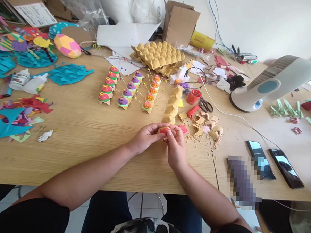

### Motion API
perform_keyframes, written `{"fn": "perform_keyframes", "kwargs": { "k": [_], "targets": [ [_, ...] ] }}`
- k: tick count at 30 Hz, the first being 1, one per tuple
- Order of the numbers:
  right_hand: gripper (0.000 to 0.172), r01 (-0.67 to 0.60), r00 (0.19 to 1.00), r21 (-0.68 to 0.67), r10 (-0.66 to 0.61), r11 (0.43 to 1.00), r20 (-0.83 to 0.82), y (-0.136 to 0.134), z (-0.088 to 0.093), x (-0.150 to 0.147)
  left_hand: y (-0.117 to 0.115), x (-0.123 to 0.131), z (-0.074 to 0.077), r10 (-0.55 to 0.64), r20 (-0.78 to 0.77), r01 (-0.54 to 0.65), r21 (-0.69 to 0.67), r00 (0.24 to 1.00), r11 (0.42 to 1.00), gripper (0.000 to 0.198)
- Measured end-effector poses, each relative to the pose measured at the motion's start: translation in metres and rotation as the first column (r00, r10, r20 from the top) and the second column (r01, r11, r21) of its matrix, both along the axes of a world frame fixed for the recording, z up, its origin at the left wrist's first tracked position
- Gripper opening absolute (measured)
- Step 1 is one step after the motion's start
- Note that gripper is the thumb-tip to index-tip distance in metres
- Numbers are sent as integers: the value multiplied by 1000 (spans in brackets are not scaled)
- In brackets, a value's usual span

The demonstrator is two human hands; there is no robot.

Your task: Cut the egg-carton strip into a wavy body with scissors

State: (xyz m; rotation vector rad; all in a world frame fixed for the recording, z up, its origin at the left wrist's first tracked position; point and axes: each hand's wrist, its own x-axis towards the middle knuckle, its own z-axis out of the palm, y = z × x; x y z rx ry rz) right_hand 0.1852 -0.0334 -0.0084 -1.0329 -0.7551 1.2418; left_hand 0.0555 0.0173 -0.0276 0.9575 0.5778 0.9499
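Between both hands, above the table's middle, is the near end of a tan egg-carton strip (172,102), with a small red piece (164,130) on it. My left hand (149,137) pinches this end from the left. My right hand (176,147) closes on it from the right, its thumb against the red piece. Beyond the hands, the bare strip stretches away along the table. To its left stand three painted carton rows with pins: a red row (107,87), a purple row (129,89) and an orange row (151,92).
Carton scraps (198,130), black scissors (206,105) and a red cup (194,96) lie right of the strip. Stacked egg trays (158,55) stand behind. A white fan (266,85) and phones (285,168) are at right. Paper scraps (20,113) and glue bottles (19,79) are at left.
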Motion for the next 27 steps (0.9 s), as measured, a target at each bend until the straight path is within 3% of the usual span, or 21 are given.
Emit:
{"fn": "perform_keyframes", "kwargs": {
  "k": [8, 18, 23, 27],
  "targets": [
    [21, -14, 1000, 16, 15, 1000, -21, -1, 0, 1, -1, -1, -6, -5, 11, 5, -19, 1000, 1000, 28],
    [22, -16, 1000, 24, 16, 1000, -1, -3, -1, -1, 1, -2, 0, 53, 1, -53, -65, 999, 996, 22],
    [24, -30, 999, 26, 30, 999, -16, -5, -1, -1, 0, -1, 0, 73, -18, -74, -80, 997, 994, 23],
    [16, -19, 997, 25, 21, 1000, -77, -5, 0, 0, 0, -2, 0, 48, 10, -46, -110, 999, 993, 26]
  ]
}}
